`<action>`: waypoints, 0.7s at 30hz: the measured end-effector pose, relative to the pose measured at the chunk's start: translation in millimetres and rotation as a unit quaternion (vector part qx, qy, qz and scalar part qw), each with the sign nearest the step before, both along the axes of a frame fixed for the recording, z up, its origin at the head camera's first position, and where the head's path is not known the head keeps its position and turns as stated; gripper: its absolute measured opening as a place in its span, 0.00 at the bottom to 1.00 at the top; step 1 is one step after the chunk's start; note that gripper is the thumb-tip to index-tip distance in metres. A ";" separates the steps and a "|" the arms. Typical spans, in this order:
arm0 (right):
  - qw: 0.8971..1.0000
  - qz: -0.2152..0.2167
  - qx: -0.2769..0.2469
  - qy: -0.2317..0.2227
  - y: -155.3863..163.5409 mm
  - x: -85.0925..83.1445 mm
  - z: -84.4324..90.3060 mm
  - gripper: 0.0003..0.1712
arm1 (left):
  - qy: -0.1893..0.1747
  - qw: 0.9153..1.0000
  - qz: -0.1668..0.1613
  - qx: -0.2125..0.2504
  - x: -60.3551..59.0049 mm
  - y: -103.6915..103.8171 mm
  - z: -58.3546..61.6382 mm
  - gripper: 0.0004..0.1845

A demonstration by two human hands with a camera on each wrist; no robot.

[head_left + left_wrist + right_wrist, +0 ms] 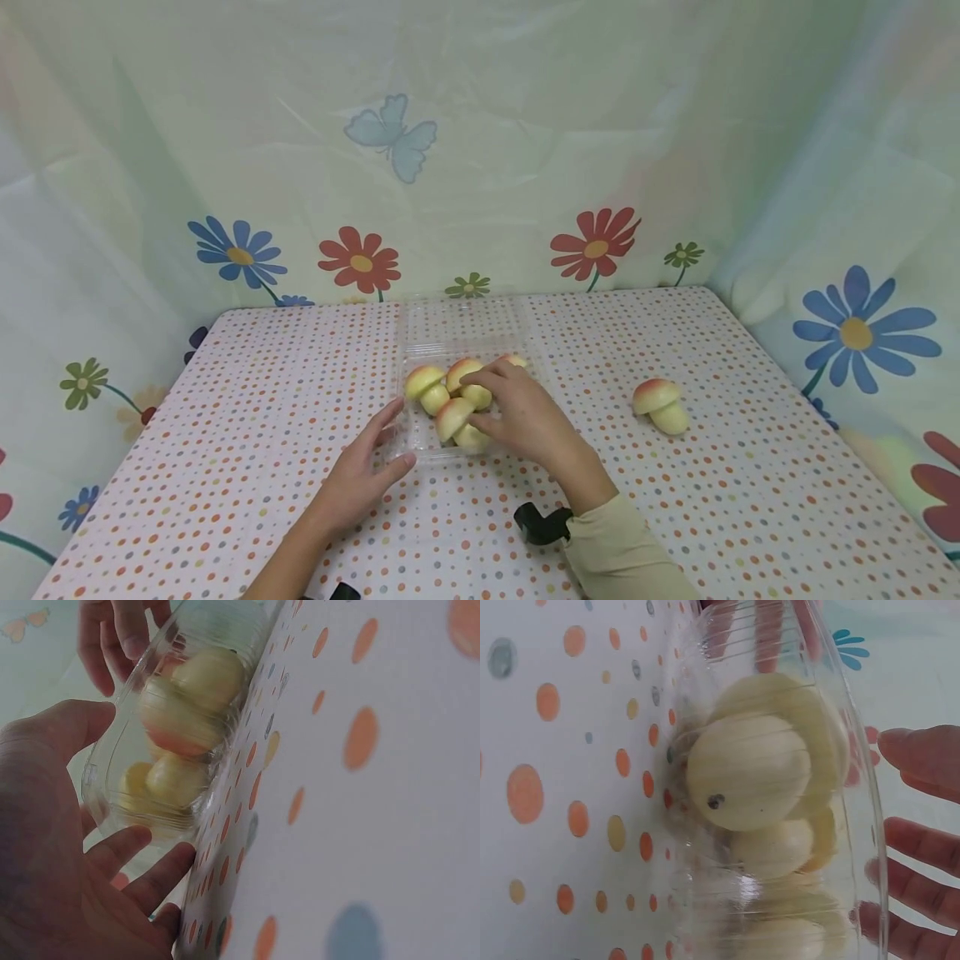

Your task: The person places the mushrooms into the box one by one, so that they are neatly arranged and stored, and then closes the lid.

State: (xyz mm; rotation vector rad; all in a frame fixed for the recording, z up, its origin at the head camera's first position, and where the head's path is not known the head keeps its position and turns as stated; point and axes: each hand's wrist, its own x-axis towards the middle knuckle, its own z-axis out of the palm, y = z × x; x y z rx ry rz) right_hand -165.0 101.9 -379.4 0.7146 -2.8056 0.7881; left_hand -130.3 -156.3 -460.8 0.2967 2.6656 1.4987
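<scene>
With our left hand (358, 482) loose-fingered beside the clear box (429, 456) and our right hand (531, 414), its fingers parted and seemingly holding nothing, above the mushrooms (452, 418) inside it, we could dislodge one by brushing against them.

Beige right sleeve (626, 550), black fitting (538, 525) at wrist — bent, stubby

Soft diffuse light, dimmer, hazy wrist views

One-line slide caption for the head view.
Left hand beside a clear container of toy mushrooms, right hand over it; a lone mushroom lies outside.
</scene>
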 end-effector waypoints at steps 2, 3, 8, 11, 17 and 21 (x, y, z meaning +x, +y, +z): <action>1.000 -0.003 0.001 0.005 1.5 -0.8 0.9 0.27 | 0.004 1.000 -0.002 -0.002 0.1 -0.2 0.5 0.42; 1.000 -0.006 0.001 0.006 2.4 -1.0 1.5 0.27 | 0.007 1.000 -0.003 -0.003 0.1 -0.3 0.8 0.42; 1.000 -0.015 -0.001 -0.001 7.9 -1.0 5.5 0.28 | 0.011 1.000 -0.005 -0.004 0.3 -0.3 1.4 0.42; 1.000 -0.016 -0.007 0.004 12.4 -0.8 7.5 0.28 | 0.011 1.000 -0.003 -0.005 0.3 -0.5 1.7 0.42; 0.999 -0.017 -0.029 0.010 23.0 -1.5 10.6 0.27 | 0.007 1.000 -0.003 -0.005 0.3 -0.4 2.2 0.42; 0.999 -0.025 -0.039 0.012 30.8 -3.0 12.1 0.28 | 0.005 1.000 -0.002 -0.004 0.3 -0.4 2.0 0.42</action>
